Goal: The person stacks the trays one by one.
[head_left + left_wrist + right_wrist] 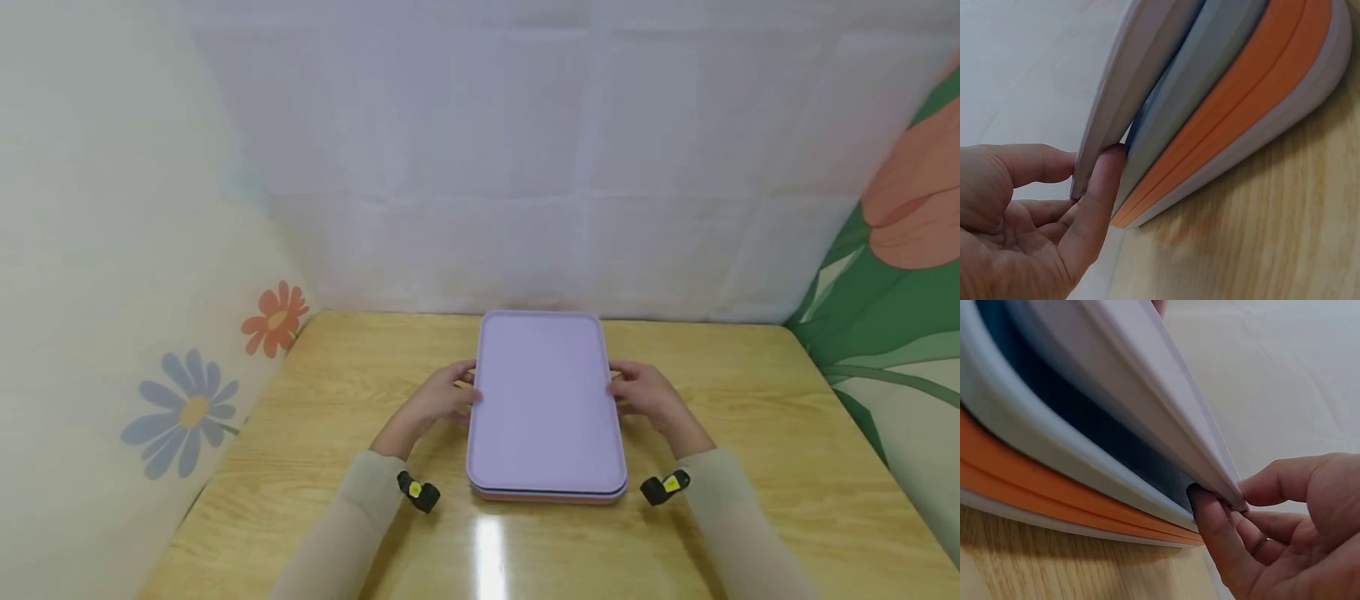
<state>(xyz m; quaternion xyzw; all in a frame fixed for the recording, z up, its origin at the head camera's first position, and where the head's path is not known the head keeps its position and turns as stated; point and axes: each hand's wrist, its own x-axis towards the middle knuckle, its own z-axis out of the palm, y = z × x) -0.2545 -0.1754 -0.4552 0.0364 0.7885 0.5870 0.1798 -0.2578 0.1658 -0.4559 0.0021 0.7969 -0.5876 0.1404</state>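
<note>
A pale purple rectangular tray (547,400) tops a stack on the table, its long sides running away from me. My left hand (441,396) pinches its left rim, thumb on top and fingers underneath. On the opposite side my right hand (647,392) pinches the right rim in the same way. Beneath it, the left wrist view shows a grey-blue tray (1207,78), orange trays (1254,94) and a pale tray (1260,134) at the bottom. A dark gap separates the top tray from the grey-blue tray (1079,450) in the right wrist view, so its edge is lifted there.
The stack stands on a wood-grain table (345,500). A white cloth (525,167) hangs along the table's back edge. Flower-printed walls flank it, with a blue flower (191,412) on the left and a large coral flower (915,192) on the right.
</note>
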